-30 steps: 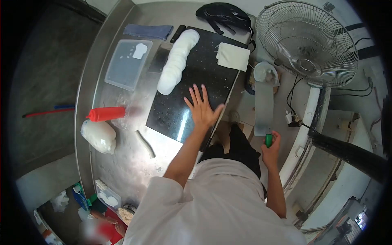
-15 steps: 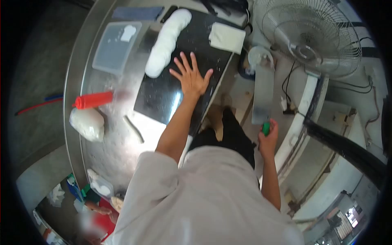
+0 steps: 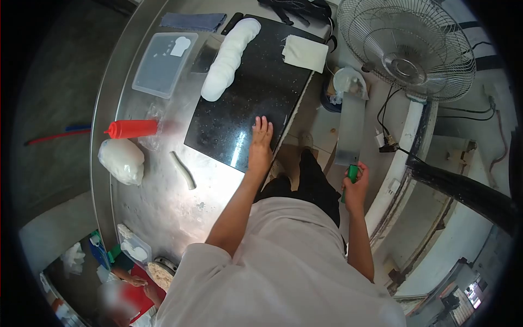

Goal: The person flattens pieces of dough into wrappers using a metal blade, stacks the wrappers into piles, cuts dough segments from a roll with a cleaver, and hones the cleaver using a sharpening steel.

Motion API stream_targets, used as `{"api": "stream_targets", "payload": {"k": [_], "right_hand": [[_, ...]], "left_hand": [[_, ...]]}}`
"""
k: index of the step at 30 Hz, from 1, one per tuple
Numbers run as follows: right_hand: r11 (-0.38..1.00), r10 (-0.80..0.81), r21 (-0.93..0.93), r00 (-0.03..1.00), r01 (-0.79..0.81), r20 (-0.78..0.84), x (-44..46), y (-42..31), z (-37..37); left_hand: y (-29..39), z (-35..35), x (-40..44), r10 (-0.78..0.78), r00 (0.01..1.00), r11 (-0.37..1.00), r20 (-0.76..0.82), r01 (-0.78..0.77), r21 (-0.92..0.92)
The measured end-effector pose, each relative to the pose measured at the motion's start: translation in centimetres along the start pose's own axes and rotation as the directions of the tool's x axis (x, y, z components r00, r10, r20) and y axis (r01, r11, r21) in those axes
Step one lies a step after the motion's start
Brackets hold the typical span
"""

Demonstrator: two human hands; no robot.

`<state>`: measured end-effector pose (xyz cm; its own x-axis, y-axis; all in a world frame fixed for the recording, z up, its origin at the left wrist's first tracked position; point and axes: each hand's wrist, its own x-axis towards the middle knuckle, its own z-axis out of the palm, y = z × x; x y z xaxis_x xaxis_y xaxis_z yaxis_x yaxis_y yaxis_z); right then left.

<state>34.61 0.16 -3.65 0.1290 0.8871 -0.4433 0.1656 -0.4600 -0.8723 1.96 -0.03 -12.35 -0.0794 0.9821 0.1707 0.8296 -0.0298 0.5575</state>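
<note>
My left hand (image 3: 261,143) lies palm down near the front edge of the black board (image 3: 218,131), holding nothing, its fingers extended. Out to the right, my right hand (image 3: 356,185) grips the green handle of a cleaver (image 3: 350,128), whose broad blade points away from me over the floor. A long white roll (image 3: 226,60), like overlapping dough rounds, lies along the board's left side. At the board's far right corner is a folded cream cloth (image 3: 305,53). Left of the board a pale strip (image 3: 182,170) rests on the metal table (image 3: 158,201).
On the table's left are a red squeeze bottle (image 3: 133,128), a bagged white lump (image 3: 122,162), a lidded container (image 3: 165,64) and a blue cloth (image 3: 193,22). A fan (image 3: 406,65) stands right. Another person's hands (image 3: 136,280) show at lower left.
My left hand has drawn back toward me along the board, and its spread fingers have come closer together. The cleaver stays in my right hand. The camera view has shifted.
</note>
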Motion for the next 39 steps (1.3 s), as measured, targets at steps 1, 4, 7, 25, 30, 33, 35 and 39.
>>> {"api": "stream_targets", "payload": {"k": [1,4,7,25,30,33,35,39], "right_hand": [[1.0,0.002,-0.012,1.0,-0.002,-0.007,-0.4,0.0,0.0],[0.999,0.021,-0.031,0.999,-0.022,-0.035,-1.5,0.7,0.0],[0.998,0.038,-0.04,0.998,-0.041,-0.059,-2.4,2.1,-0.1],[0.975,0.101,0.198,0.995,-0.101,0.007,-1.7,0.9,3.1],[0.994,0.066,0.089,0.998,-0.067,0.021,1.4,-0.6,2.3],[0.996,0.048,0.069,0.999,-0.048,0.004,2.2,-1.2,2.0],[0.998,0.019,0.062,1.0,-0.018,-0.01,2.9,-1.3,1.9],[0.998,0.051,0.05,0.998,-0.048,-0.046,3.0,-1.2,1.7]], "left_hand": [[-0.4,-0.3,0.6,-0.007,0.998,0.996,0.062,0.002,0.089],[2.1,-2.9,3.4,-0.082,0.972,0.978,0.222,0.035,0.205],[2.5,-2.1,6.2,-0.056,0.961,0.965,0.27,-0.018,0.263],[1.1,-2.4,5.4,-0.232,0.959,0.971,-0.165,0.22,-0.09],[0.2,-2.5,5.3,-0.112,0.981,0.989,-0.159,0.095,-0.116],[-1.0,-4.8,4.5,0.058,0.998,0.986,-0.02,-0.06,-0.156],[-0.7,-6.5,3.5,0.112,0.992,0.977,0.049,-0.101,-0.19],[-0.8,-6.5,4.3,0.028,0.997,0.966,0.07,-0.009,-0.259]]}}
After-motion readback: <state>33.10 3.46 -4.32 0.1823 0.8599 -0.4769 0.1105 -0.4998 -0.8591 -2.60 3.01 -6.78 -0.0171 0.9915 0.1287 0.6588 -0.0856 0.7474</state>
